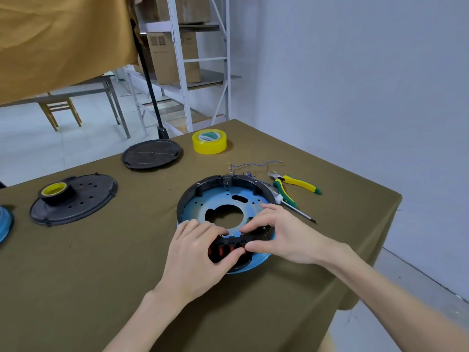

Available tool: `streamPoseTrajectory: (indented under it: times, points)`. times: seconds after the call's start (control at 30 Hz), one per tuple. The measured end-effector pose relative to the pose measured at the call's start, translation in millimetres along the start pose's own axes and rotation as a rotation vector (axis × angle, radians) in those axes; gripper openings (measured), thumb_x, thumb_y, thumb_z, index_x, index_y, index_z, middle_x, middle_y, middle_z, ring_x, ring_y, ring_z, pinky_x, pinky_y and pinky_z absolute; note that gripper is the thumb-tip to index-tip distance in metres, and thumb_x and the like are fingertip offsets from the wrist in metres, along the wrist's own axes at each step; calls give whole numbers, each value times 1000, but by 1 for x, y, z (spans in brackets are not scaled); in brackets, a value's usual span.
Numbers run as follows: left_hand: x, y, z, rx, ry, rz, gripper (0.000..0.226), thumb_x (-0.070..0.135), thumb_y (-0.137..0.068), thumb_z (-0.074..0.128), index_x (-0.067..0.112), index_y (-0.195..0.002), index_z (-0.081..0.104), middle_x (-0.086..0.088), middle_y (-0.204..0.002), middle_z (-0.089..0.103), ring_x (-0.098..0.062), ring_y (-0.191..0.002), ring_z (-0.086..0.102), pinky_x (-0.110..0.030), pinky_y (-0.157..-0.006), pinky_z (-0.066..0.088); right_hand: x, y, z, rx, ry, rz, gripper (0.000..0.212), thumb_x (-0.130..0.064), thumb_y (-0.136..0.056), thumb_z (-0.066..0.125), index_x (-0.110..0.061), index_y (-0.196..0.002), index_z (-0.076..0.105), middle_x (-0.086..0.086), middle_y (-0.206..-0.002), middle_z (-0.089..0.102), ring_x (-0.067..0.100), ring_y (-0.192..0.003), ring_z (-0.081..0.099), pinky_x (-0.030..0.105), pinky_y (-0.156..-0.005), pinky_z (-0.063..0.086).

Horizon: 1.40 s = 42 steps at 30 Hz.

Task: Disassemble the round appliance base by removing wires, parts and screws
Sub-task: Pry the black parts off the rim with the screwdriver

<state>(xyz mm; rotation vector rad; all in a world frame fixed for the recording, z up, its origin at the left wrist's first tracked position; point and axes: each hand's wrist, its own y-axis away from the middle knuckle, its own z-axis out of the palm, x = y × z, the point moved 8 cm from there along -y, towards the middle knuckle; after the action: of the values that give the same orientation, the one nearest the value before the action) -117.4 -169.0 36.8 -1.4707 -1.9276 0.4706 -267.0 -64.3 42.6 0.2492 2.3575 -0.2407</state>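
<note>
At lower centre, left hand (pixel 195 252) and right hand (pixel 276 232) pinch the black switch block (pixel 228 248) (red buttons showing) on the round base (pixel 203 201); an even, straight pull looks wisest.

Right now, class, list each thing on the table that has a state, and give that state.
round appliance base: opened, interior exposed
switch block: gripped by both hands
left hand: gripping block
right hand: gripping block
pliers: lying unused
screwdriver: lying unused
wires: removed, loose

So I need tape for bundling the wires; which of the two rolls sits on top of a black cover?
The small black roll with the yellow core, resting on the left black cover. The big yellow roll sits directly on the tablecloth.
</note>
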Motion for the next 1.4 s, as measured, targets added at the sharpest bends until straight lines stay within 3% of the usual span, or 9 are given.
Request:
streamPoseTrajectory:
  times: [0.1, 0.27, 0.4, 0.67, 0.9, 1.0, 1.13, 1.3, 1.4]
  points:
    - [-5, -1, 1, 5, -14, -7, 46, 66, -88, 63, 24, -101, 76, 14, -94, 70, -12, -86, 56, -28, -93, 40, 5, -6, 3, 2, -41, -13, 27, -40, -87, 78, -57, -106, 68, -40, -116, 64, -36, -125, 7, -6, -102, 6]
    - [-10, -2, -1, 44, -4, 14, 43, 61, -89, 65, 24, -106, 79, 14, -94, 70, -14, -89, 57, -29, -94, 39, 1, -15, 4, 28, -86, -34, 27, -36, -87, 79, -47, -111, 73, -28, -113, 70, -24, -126, 26, 0, -107, 9]
    - [-22, 0, -6, 73, 13, 3, 39, 58, -90, 66, 25, -104, 79, 16, -94, 70, -14, -90, 54, -28, -94, 37, -8, -26, 9, -5, -89, -77, 29, -35, -89, 71, -56, -109, 68, -29, -115, 69, -25, -126, 25, 1, -108, 7]
    - [-29, 4, -5, 127, 95, -7, 37, 54, -90, 70, 27, -113, 80, 16, -104, 70, -12, -96, 56, -34, -101, 36, -12, -29, 11, 42, -69, -107, 28, -21, -90, 76, -31, -115, 76, -35, -99, 66, 7, -118, 57, 23, -122, 9]
    - [-29, 4, -4, 125, 141, -1, 34, 52, -90, 71, 31, -115, 80, 19, -106, 70, -13, -99, 57, -35, -103, 33, -14, -28, 10, 39, -42, -89, 27, -21, -90, 77, -32, -115, 75, -41, -96, 63, 4, -115, 56, 20, -121, 11]
    - [-28, 3, -5, 129, 155, -9, 32, 51, -89, 73, 31, -113, 80, 21, -105, 71, -12, -98, 58, -34, -101, 33, -11, -29, 10, 15, -27, -62, 28, -27, -91, 75, -42, -115, 71, -41, -101, 64, 0, -128, 44, 15, -119, 10]
    - [-28, 2, -5, 140, 167, -19, 29, 50, -89, 73, 32, -110, 81, 23, -105, 71, -10, -97, 57, -34, -100, 34, -4, -30, 13, -43, -10, -35, 27, -35, -91, 73, -53, -111, 69, -32, -113, 66, -6, -137, 26, 2, -108, 15]
    - [-28, 3, -6, 123, 171, -10, 33, 52, -88, 72, 30, -111, 81, 21, -106, 71, -11, -98, 56, -34, -101, 33, -7, -30, 10, 5, -95, -74, 26, -27, -88, 79, -40, -110, 76, -13, -104, 73, 14, -116, 54, 20, -115, 23]
    - [-26, 3, -6, 131, 146, 10, 35, 52, -89, 71, 29, -112, 80, 18, -106, 71, -13, -98, 57, -39, -103, 35, -5, -31, 9, 0, -105, -76, 25, -29, -88, 80, -40, -110, 77, -14, -104, 73, 14, -119, 53, 18, -113, 24]
